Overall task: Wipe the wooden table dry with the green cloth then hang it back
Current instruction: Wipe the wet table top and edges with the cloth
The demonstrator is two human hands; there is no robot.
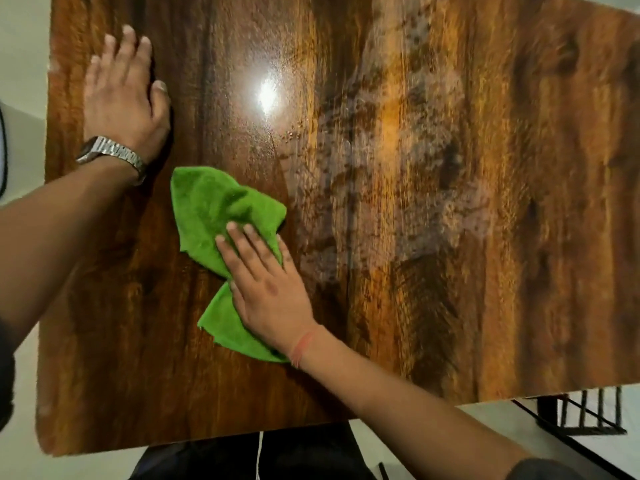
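The wooden table (485, 306) fills most of the view, with a pale wet film across its middle and right. A crumpled green cloth (211, 206) lies on the left-centre of the top. My right hand (266, 289) presses flat on the cloth's near half, fingers spread and pointing away from me. My left hand (123, 95), with a metal watch on the wrist, rests palm down on the bare wood at the far left, fingers apart and holding nothing.
A bright lamp glare (268, 93) reflects off the tabletop. The table's near edge runs along the bottom, with pale floor beyond it. A black metal frame (585, 415) stands on the floor at the lower right. My dark trousers show below the near edge.
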